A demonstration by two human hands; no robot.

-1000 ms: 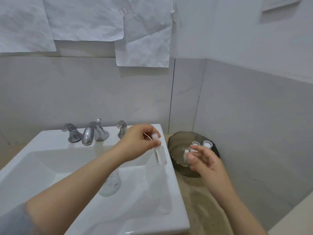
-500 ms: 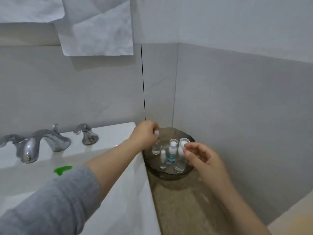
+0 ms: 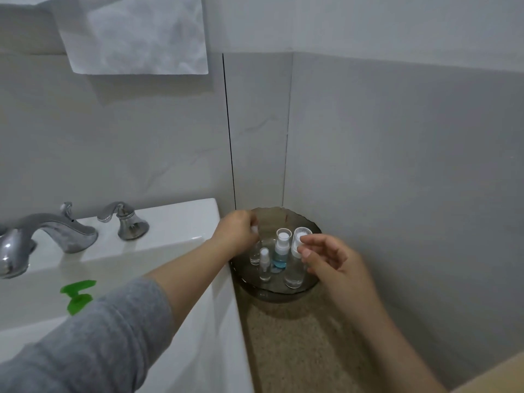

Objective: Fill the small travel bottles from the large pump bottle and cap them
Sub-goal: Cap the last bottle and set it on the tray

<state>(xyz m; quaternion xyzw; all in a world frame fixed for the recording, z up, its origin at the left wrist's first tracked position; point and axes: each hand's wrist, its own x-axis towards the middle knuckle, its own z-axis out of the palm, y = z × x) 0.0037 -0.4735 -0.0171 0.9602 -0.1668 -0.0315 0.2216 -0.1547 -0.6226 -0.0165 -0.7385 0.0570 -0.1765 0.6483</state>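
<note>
- The small clear bottle point(image 3: 255, 256) stood upright at the left edge of the dark glass tray point(image 3: 272, 293), its long axis vertical and its white top pointing up. We could not tell whether its base touched the tray.
- Our left hand point(image 3: 237, 231) pinched that white top from above with curled fingers, so the bottle hung straight below the grip.
- Three more bottles stood upright on the tray: a thin spray bottle point(image 3: 264, 265) near the front edge, a blue bottle point(image 3: 280, 252) at the middle and a tall clear bottle point(image 3: 294, 272) toward the right edge.
- Our right hand point(image 3: 334, 262) had its curled fingertips at the tall bottle's white cap point(image 3: 297, 243); we could not tell whether they gripped it.
- The tray sat in the back corner of the speckled worktop point(image 3: 297, 353), just beside the white sink point(image 3: 184, 222) and close to the grey tiled walls point(image 3: 397, 165).
- A chrome tap point(image 3: 56, 228) stood at the sink's back edge, and a green scrap point(image 3: 76, 296) lay in the basin.
- A crumpled paper sheet point(image 3: 136, 32) hung on the wall above, and a grey sleeve point(image 3: 85, 341) covered the left forearm.
</note>
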